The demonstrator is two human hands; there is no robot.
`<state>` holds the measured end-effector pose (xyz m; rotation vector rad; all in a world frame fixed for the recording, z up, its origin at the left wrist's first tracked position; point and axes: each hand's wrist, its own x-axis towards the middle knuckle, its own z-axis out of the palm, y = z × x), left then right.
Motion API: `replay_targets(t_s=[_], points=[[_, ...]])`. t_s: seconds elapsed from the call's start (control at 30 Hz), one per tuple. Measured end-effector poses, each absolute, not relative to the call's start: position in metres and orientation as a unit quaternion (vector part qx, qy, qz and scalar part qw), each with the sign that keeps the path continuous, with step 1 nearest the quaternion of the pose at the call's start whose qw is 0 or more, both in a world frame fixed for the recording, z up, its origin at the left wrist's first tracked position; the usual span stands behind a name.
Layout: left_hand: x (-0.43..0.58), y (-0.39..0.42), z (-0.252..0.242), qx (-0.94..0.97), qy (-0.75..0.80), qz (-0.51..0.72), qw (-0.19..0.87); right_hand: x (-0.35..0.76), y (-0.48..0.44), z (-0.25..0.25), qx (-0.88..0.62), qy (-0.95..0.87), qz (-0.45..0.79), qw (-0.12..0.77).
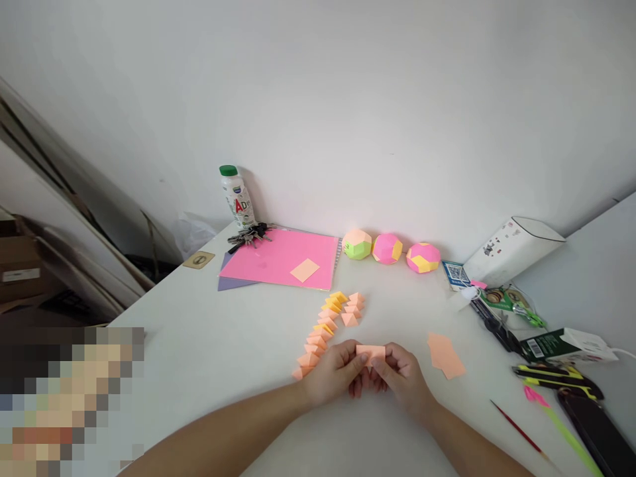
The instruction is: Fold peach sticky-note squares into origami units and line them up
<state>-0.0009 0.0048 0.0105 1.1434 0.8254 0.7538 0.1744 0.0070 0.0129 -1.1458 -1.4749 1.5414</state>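
Note:
Between my two hands is a small peach sheet of paper [370,351], folded into a narrow rectangle. My left hand [338,371] pinches its left end, thumb on top. At the other end my right hand [402,372] grips it the same way, fingers curled underneath and partly hidden. Just past my left hand runs a row of folded paper pieces [315,341], peach and orange. A shorter row of peach folded pieces [352,310] stands beside it. Flat peach paper sheets [446,356] lie to the right of my right hand.
At the back sit paper balls [387,249] and a pink sheet [283,255] bearing one peach square [305,269]. Keys [251,234] and a bottle [237,199] are back left. A paintbrush [519,427], a box cutter [559,381] and a white box [514,248] lie on the right.

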Motion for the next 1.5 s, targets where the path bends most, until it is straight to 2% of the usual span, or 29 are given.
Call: replay_targets(t_s=[1.5], points=[[0.0001, 0.0057, 0.0135, 0.503, 0.398, 0.304, 0.704, 0.1740, 0.0063, 0.0115, -0.471, -0.572, 0.573, 0.351]])
